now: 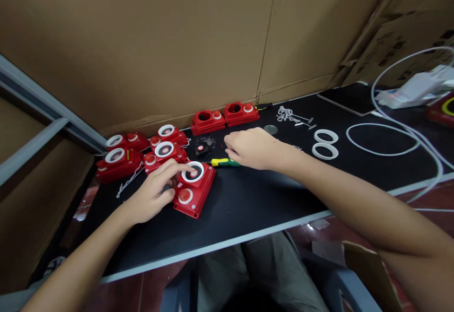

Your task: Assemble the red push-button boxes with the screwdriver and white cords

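Observation:
A red plastic housing [198, 194] with a white ring and a red button lies near the front of the black table [248, 208]. My left hand [156, 191] rests against its left side, fingers curled on its top edge by the ring. My right hand [253, 147] lies palm down, fingers curled over a yellow and green screwdriver [222, 162] just right of the housing. A small black and red part [201, 150] sits beyond the housing.
Several more red housings [142, 153] crowd the back left, two others [225, 116] stand against the cardboard wall. Two white rings [325, 144], a large thin ring [383, 139], small metal parts [294, 117], a white cable [407, 127] and a tablet [349, 99] lie to the right.

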### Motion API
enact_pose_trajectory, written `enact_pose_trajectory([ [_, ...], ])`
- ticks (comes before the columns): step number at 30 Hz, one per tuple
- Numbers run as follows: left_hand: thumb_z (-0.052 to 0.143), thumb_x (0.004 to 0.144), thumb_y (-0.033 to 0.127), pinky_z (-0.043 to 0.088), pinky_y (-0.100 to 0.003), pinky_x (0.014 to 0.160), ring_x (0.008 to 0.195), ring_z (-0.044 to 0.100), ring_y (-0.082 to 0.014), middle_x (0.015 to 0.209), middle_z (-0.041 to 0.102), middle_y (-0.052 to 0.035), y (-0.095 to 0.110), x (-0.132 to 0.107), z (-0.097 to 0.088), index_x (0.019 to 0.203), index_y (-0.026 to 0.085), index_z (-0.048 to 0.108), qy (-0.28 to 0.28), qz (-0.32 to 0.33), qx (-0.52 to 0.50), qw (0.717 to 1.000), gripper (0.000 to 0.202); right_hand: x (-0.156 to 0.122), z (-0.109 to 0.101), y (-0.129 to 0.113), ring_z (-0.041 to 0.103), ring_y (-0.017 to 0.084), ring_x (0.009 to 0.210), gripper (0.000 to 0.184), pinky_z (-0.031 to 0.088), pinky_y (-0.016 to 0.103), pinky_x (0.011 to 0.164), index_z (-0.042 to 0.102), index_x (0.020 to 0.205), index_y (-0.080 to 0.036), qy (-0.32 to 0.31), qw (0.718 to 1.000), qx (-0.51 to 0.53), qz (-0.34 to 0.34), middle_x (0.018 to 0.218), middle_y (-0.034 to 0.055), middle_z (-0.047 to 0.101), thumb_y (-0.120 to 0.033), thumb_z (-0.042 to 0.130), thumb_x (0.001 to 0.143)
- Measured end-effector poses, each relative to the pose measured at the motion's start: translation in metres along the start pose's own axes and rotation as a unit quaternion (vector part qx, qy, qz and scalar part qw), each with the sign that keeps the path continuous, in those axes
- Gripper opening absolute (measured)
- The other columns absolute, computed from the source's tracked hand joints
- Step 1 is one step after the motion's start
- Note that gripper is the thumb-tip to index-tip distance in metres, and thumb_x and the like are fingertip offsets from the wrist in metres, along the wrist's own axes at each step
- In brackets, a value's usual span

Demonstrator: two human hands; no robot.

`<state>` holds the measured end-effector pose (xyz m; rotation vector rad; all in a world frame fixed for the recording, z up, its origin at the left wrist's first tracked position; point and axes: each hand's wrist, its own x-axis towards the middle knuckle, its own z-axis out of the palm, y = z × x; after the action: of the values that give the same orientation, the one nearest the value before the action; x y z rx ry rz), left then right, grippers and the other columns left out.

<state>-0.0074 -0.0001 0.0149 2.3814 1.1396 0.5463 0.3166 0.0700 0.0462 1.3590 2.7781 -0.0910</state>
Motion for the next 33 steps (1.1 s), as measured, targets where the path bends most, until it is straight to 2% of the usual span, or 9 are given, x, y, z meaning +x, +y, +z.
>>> enact_pose_trajectory([
  [4, 0.052, 0.086, 0.013, 0.058, -0.028, 0.079, 0.084, 0.066, -0.0172, 0.109, 0.073, -0.0037, 0.005, 0.003, 0.007, 0.139, 0.021, 0.071, 0.005, -0.033, -0.012, 0.999, 0.056, -0.002, 0.000, -0.004, 0.075, 0.023, 0.091, 0.021, 0.040, 0.033, 0.075, 0.077, 0.099, -0.020, -0.017, 0.991, 0.064, -0.120, 0.112, 0.0082, 0.085, -0.026, 0.058, 0.106],
  [7, 0.053, 0.089, 0.013, 0.057, -0.024, 0.074, 0.079, 0.063, -0.0142, 0.105, 0.071, -0.0025, 0.006, 0.005, 0.010, 0.142, 0.021, 0.071, 0.005, -0.022, -0.029, 0.999, 0.057, -0.003, 0.004, -0.008, 0.071, 0.020, 0.086, 0.020, 0.040, 0.032, 0.078, 0.079, 0.100, -0.021, -0.046, 0.966, 0.134, -0.214, 0.103, 0.0042, 0.085, -0.019, 0.059, 0.103],
  [14, 0.053, 0.091, 0.012, 0.057, -0.024, 0.077, 0.082, 0.064, -0.0135, 0.102, 0.070, -0.0014, 0.006, 0.006, 0.010, 0.145, 0.023, 0.071, 0.011, -0.009, -0.023, 1.000, 0.058, -0.001, 0.014, -0.010, 0.072, 0.021, 0.087, 0.025, 0.040, 0.032, 0.077, 0.082, 0.108, -0.020, -0.037, 0.961, 0.139, -0.235, 0.104, 0.0061, 0.085, -0.018, 0.058, 0.103],
  [18, 0.055, 0.105, 0.030, 0.059, -0.032, 0.085, 0.087, 0.063, -0.0190, 0.106, 0.068, -0.0051, 0.006, 0.005, 0.006, 0.144, 0.021, 0.073, 0.003, 0.007, -0.013, 1.000, 0.044, 0.001, 0.009, 0.003, 0.072, 0.020, 0.085, 0.025, 0.043, 0.031, 0.079, 0.084, 0.103, -0.021, 0.001, 0.960, 0.151, -0.236, 0.102, 0.0047, 0.086, -0.017, 0.059, 0.101],
  [21, 0.064, 0.107, 0.059, 0.061, -0.041, 0.099, 0.102, 0.065, -0.0255, 0.116, 0.062, -0.0085, 0.006, 0.004, 0.006, 0.143, 0.024, 0.074, 0.008, -0.001, 0.011, 1.000, 0.052, -0.002, -0.008, 0.034, 0.069, 0.017, 0.077, 0.021, 0.044, 0.029, 0.078, 0.085, 0.101, -0.020, 0.103, 0.972, 0.157, -0.140, 0.093, 0.0031, 0.084, -0.018, 0.064, 0.098],
  [25, 0.082, 0.095, 0.069, 0.056, -0.051, 0.121, 0.139, 0.061, -0.0355, 0.143, 0.056, -0.0133, 0.011, 0.000, 0.014, 0.146, 0.028, 0.067, 0.013, -0.021, 0.036, 0.999, 0.067, -0.015, -0.030, 0.102, 0.065, 0.016, 0.086, 0.029, 0.044, 0.033, 0.085, 0.087, 0.115, -0.014, 0.250, 0.950, 0.106, 0.155, 0.103, 0.0108, 0.083, -0.018, 0.061, 0.104],
  [28, 0.090, 0.090, 0.063, 0.057, -0.050, 0.120, 0.142, 0.062, -0.0370, 0.147, 0.058, -0.0137, 0.018, -0.002, 0.021, 0.138, 0.027, 0.066, 0.027, -0.015, 0.051, 0.998, 0.064, -0.026, -0.032, 0.152, 0.059, 0.016, 0.083, 0.028, 0.041, 0.041, 0.087, 0.088, 0.115, -0.002, 0.221, 0.932, 0.076, 0.276, 0.108, 0.0232, 0.083, -0.017, 0.067, 0.104],
  [31, 0.091, 0.088, 0.048, 0.058, -0.049, 0.118, 0.140, 0.066, -0.0358, 0.147, 0.063, -0.0138, 0.025, -0.003, 0.023, 0.128, 0.025, 0.062, 0.047, -0.002, 0.064, 0.997, 0.054, -0.033, -0.024, 0.181, 0.052, 0.012, 0.071, 0.019, 0.042, 0.041, 0.083, 0.090, 0.105, 0.000, 0.144, 0.931, 0.085, 0.325, 0.099, 0.0213, 0.084, -0.012, 0.078, 0.096],
  [33, 0.080, 0.090, 0.032, 0.057, -0.048, 0.120, 0.139, 0.068, -0.0332, 0.145, 0.067, -0.0130, 0.026, -0.002, 0.021, 0.123, 0.025, 0.061, 0.056, 0.011, 0.071, 0.996, 0.038, -0.033, -0.016, 0.189, 0.053, 0.011, 0.070, 0.024, 0.044, 0.039, 0.082, 0.090, 0.110, -0.003, 0.105, 0.934, 0.096, 0.327, 0.101, 0.0196, 0.085, -0.022, 0.081, 0.099],
])
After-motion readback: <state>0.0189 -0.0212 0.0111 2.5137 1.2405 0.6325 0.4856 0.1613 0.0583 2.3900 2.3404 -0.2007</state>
